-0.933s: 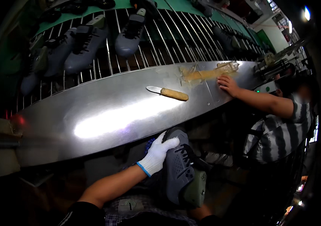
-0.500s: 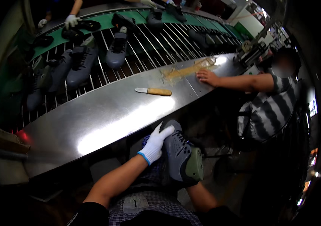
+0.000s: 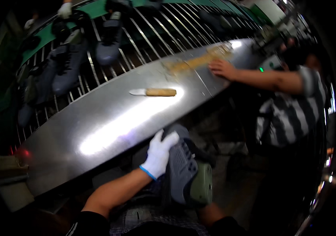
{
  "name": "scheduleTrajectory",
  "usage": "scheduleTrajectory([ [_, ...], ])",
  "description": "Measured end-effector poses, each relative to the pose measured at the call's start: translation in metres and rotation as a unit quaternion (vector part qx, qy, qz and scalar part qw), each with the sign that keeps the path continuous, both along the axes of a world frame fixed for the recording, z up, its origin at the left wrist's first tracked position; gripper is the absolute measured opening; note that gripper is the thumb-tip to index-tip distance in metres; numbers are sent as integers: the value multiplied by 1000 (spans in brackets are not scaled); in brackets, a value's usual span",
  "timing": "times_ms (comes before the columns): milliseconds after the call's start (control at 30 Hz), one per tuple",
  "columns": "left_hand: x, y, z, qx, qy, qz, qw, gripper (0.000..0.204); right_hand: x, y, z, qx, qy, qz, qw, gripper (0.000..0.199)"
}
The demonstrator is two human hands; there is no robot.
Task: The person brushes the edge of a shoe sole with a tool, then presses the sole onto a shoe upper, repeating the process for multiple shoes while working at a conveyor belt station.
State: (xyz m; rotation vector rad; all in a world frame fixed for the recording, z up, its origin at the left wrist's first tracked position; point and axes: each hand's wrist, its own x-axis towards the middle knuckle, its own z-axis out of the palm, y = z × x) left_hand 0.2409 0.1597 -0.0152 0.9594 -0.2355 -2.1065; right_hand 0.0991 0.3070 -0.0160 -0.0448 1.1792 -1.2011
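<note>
A grey shoe [image 3: 180, 167] with dark laces is held in front of my body, toe pointing away from me. A green shoe last [image 3: 202, 184] sticks out of its opening. My left hand [image 3: 158, 152], in a white knitted glove with a blue cuff, is closed around the toe end. The right forearm [image 3: 210, 213] goes in under the heel end, and the shoe hides that hand and its fingers. Beyond the shoe, a knife [image 3: 158, 92] with a wooden handle lies on the metal bench [image 3: 67, 135], blade to the left.
Behind the bench runs a roller conveyor [image 3: 132, 65] carrying several grey shoes [image 3: 109, 43]. A co-worker's bare hand [image 3: 223, 69] rests on the bench at right, beside brown tape [image 3: 193, 63]. Another person's gloved hand [image 3: 64, 10] is at the far left.
The shoe has rolled a little, showing more of its side. My left hand has shifted slightly left with it. The view has also moved, so bench and conveyor sit differently.
</note>
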Motion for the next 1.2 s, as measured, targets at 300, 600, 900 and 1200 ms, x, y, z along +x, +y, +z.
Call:
scheduleTrajectory([
  [300,11,-6,2,-88,64,-64,992,33,7,-48,-44,-123,-104,-22,987,58],
  [600,53,6,-36,-52,91,-133,986,35,36,-38,-4,1,-36,-31,999,53],
  [900,69,-10,-56,92,133,-188,969,65,62,-44,3,-85,-52,2,995,59],
  [1200,96,-3,59,-322,-1,-138,937,87,18,-42,-12,-193,-7,129,973,73],
])
